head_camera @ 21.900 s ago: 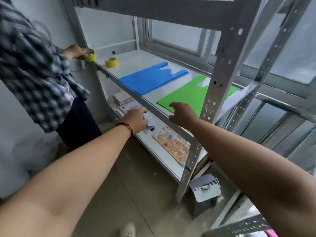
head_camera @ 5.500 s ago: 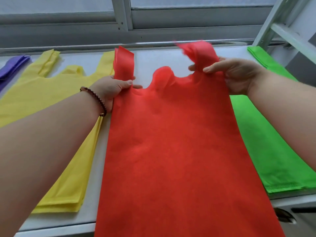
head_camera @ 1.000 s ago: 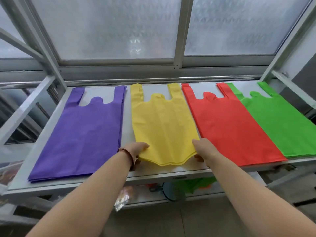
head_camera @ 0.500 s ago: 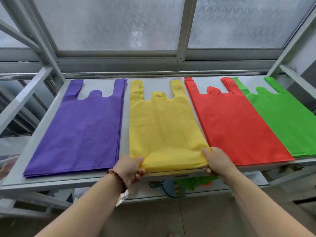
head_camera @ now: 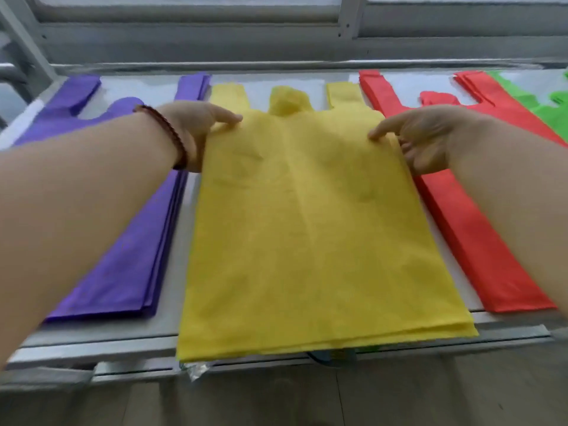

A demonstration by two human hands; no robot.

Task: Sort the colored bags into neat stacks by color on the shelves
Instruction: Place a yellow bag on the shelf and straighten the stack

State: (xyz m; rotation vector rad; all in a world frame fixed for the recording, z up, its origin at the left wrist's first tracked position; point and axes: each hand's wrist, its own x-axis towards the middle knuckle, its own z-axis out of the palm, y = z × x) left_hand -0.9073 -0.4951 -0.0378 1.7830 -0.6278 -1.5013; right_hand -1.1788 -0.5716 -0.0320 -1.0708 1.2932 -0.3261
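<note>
Grey metal shelf [head_camera: 92,345] below a window. Flat on it, side by side from left: purple stack [head_camera: 129,256], yellow stack [head_camera: 307,235], red stack [head_camera: 479,241], green stack [head_camera: 550,109] at the far right. Handles toward the window. Yellow stack overhanging the front edge.

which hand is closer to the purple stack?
Left. The left hand sits at the yellow stack's left edge, right beside the purple stack. The right hand is at the yellow stack's far edge, by the red stack.
</note>
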